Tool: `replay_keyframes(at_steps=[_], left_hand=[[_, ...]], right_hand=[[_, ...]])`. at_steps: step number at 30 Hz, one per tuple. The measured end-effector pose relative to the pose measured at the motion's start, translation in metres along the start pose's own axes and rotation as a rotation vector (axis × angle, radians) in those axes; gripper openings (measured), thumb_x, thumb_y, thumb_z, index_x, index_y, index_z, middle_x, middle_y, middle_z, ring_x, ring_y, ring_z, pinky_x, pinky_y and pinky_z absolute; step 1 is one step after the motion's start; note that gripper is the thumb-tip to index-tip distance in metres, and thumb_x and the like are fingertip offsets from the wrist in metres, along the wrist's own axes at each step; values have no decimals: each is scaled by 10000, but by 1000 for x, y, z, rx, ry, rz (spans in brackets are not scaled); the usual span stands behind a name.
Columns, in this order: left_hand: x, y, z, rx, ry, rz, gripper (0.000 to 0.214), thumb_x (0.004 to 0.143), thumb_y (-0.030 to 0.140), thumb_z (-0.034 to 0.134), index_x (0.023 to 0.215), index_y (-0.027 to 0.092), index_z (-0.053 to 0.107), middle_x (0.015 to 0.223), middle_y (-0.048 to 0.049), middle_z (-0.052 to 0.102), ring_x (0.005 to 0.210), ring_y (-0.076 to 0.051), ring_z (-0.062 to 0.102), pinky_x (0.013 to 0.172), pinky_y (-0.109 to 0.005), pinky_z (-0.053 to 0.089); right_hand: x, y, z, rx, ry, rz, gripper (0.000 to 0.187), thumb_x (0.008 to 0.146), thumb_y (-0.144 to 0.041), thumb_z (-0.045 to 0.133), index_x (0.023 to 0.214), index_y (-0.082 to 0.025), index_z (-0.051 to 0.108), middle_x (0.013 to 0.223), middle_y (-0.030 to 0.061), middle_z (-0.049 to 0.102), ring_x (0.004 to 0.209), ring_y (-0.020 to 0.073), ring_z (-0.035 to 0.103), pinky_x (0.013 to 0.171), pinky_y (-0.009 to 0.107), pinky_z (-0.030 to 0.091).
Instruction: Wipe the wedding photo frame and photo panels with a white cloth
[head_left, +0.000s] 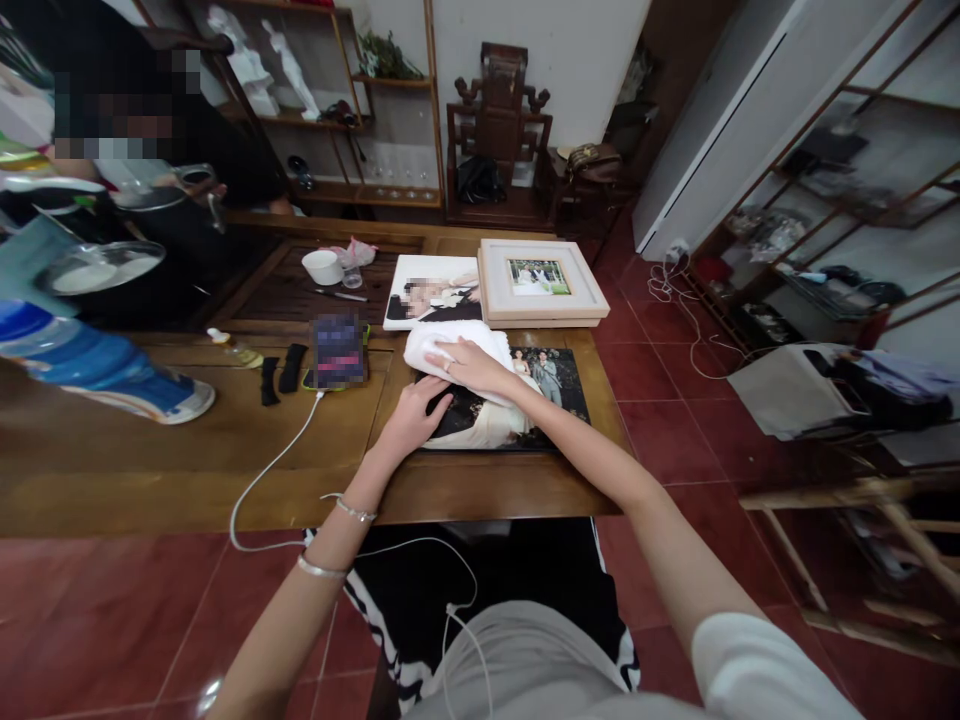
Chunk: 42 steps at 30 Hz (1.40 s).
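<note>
A dark photo print (555,385) of a couple lies flat on the wooden table (187,450) in front of me. My right hand (472,365) presses a folded white cloth (442,345) onto the print's upper left part, fingers bent over the cloth. My left hand (412,415) lies flat and spread on the print's left edge, holding it down. Silver bracelets circle my left wrist.
Behind the print lie a second photo (431,290) and a cream framed picture (540,280). A phone (337,350) with a white cable, a white bowl (322,266) and a small bottle (236,348) sit to the left. Another person sits at far left near metal pots. Shelves stand at right.
</note>
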<state>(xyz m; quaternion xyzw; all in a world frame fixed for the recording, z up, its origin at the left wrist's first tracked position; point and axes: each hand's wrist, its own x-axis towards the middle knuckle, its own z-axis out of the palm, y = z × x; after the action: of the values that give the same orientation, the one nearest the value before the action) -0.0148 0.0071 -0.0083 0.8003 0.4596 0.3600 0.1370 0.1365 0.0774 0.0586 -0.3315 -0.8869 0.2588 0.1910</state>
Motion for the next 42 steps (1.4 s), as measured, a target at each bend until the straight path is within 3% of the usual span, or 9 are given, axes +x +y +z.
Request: replay_keyframes(at_steps=[3,9,15,19,22,25,34,38,42], left_hand=[[-1,1,1,-24,10,-3,339,939,292,480,1163,119,666,1263,-151,641,1217,-281,580,1058,-478,448],[-2,0,1,-53,37,5,378,942,328,488,1203,103,644,1308,-170,602,1259,-274,544,1084,-474,428],[-3,-2,1,-30,69,10,377,931,355,507,1214,143,638,1303,-141,616,1237,-275,565,1077,-492,436],[-3,-1,1,-19,73,19,362,932,349,509,1197,145,646,1297,-141,619,1228,-264,574,1072,-482,444],[-2,-1,0,-20,65,11,357,933,355,509,1196,157,647,1301,-133,619,1230,-264,572,1073,-485,442],[-2,0,-1,-28,52,-4,371,934,370,507,1206,156,642,1310,-134,612,1237,-270,565,1080,-488,433],[-2,4,-1,-20,25,-35,418,946,423,488,1243,158,616,1365,-134,568,1293,-276,510,1108,-498,394],[-2,1,0,-1,-3,-34,483,946,467,480,1284,137,581,1420,-149,508,1364,-293,416,1128,-527,347],[-2,-1,0,-7,-21,-17,511,942,475,489,1284,107,579,1386,-176,535,1346,-289,443,1124,-514,358]], right_hand=[[-36,15,-7,-67,45,38,321,1012,-365,354,993,-181,616,1055,73,692,1074,239,614,1108,441,275],[-123,53,-58,-379,108,214,206,872,-250,553,1056,-172,606,1077,122,698,1220,346,544,1017,510,415],[-172,52,-100,-665,372,64,338,789,40,368,860,-198,598,1476,70,460,1456,275,221,1158,638,121],[-167,56,-79,-738,277,19,336,819,40,394,865,-204,621,1482,29,447,1456,297,201,1134,695,84],[-155,65,-57,-665,122,112,476,707,88,416,1027,-186,638,1504,60,409,1447,359,199,1094,741,129],[-148,65,-44,-588,95,181,581,653,70,435,1148,-171,621,1517,84,385,1456,380,142,1085,747,136],[-214,-10,-9,-427,-23,14,464,619,42,443,920,-206,696,1521,23,385,1467,346,78,1117,721,47],[-224,-16,-10,-406,-62,-17,413,621,24,457,869,-211,689,1515,2,394,1467,331,111,1141,680,56],[-191,17,-31,-419,-59,19,479,607,33,438,952,-198,677,1489,38,437,1459,317,180,1138,670,96]])
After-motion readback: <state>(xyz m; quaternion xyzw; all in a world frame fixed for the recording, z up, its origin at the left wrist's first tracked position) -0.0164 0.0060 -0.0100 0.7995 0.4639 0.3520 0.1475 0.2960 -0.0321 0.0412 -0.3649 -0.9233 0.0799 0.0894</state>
